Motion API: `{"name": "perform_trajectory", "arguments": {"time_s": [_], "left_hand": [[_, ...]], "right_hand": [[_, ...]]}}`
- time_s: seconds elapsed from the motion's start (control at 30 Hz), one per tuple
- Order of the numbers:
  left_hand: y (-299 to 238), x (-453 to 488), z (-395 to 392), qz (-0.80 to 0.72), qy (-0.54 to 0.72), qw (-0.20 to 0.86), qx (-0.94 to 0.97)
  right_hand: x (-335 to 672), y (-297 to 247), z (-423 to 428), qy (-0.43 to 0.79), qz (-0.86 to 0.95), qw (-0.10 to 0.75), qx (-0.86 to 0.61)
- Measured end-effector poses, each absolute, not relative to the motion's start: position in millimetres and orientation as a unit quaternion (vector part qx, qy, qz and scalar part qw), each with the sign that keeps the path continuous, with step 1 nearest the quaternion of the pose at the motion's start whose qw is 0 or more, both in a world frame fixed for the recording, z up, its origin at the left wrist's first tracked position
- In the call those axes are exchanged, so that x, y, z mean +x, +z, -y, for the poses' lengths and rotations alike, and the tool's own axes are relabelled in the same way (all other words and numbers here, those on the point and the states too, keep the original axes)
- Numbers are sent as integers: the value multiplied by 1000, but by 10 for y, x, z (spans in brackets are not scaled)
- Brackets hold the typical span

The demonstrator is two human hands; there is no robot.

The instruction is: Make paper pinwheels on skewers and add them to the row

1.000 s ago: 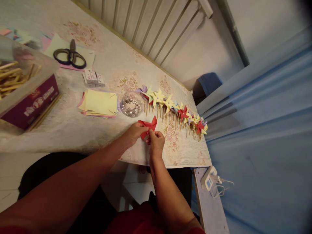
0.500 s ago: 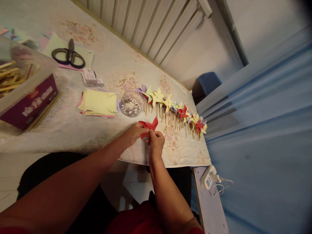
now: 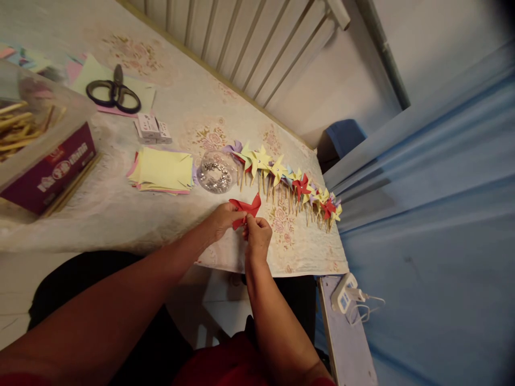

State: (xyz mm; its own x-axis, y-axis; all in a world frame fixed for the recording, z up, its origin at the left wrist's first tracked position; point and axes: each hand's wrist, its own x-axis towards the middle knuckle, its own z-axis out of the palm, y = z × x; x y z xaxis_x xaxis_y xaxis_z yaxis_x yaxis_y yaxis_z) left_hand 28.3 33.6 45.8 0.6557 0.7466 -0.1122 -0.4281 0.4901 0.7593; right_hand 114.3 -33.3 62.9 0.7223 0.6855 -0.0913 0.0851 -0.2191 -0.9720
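Note:
A red paper pinwheel (image 3: 251,206) is held over the near part of the table, its blades folded. My left hand (image 3: 225,219) grips it from the left, thumb on the paper. My right hand (image 3: 258,231) pinches at its lower middle, thumb and fingers together; anything small between those fingertips is hidden. Just beyond the hands stands a round clear dish (image 3: 217,172) of small shiny metal pins. Right of it lies a row of finished pinwheels (image 3: 278,169) in yellow, red and purple, on thin sticks.
Left of the dish lies a stack of cut paper squares (image 3: 163,169). Behind it are small boxes (image 3: 151,126) and black-handled scissors (image 3: 115,95) on paper sheets. A plastic bin (image 3: 76,145) of sticks stands far left. A power strip (image 3: 344,292) lies below the table's right corner.

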Motion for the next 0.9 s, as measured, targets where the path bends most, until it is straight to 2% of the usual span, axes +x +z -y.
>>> {"name": "perform_trajectory", "arguments": {"time_s": [0.3, 0.5, 0.6, 0.77, 0.9], "left_hand": [[440, 275, -361, -236, 373, 827, 349], [415, 263, -396, -291, 388, 806, 338], [402, 268, -393, -293, 374, 811, 341], [407, 259, -388, -286, 366, 816, 344], [360, 262, -412, -312, 354, 806, 357]], "right_hand": [[1095, 614, 343, 246, 278, 564, -737], [1156, 900, 329, 41, 312, 572, -757], [1193, 1187, 180, 14, 386, 560, -732], [1156, 1509, -432, 142, 587, 451, -657], [1066, 1429, -1038, 192, 701, 318, -608]]}}
